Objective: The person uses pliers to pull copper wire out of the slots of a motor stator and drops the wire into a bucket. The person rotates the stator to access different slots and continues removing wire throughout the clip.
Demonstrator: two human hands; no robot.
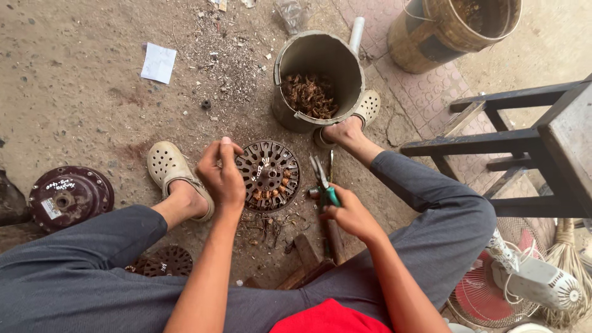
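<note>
Your left hand (222,176) grips the near-left rim of the fan stator core (268,174), fingers curled over the edge, thumb side up. The core lies flat on the dirt floor (80,105) between your feet, just in front of the tin bucket (317,80).

Your right hand (351,213) is clenched around the green-handled pliers (322,185); the tips stand apart and point at the core's right edge, just beside it, not clearly touching.

Handling: the core is stacked steel laminations, so likely heavy for its size, rigid and not fragile. The slotted rim probably has sharp edges, so hold it by the outer rim as you do now and keep your fingertips out of the slots. Copper winding remnants sit in the lower slots; they look stiff and springy.

The bucket holds a tangle of brownish scrap wire (311,95). A maroon motor cover (69,197) sits well apart to the left, and a second slotted core (163,262) lies partly hidden under your left leg. Wooden blocks (311,256) lie on the floor below your right hand.
</note>
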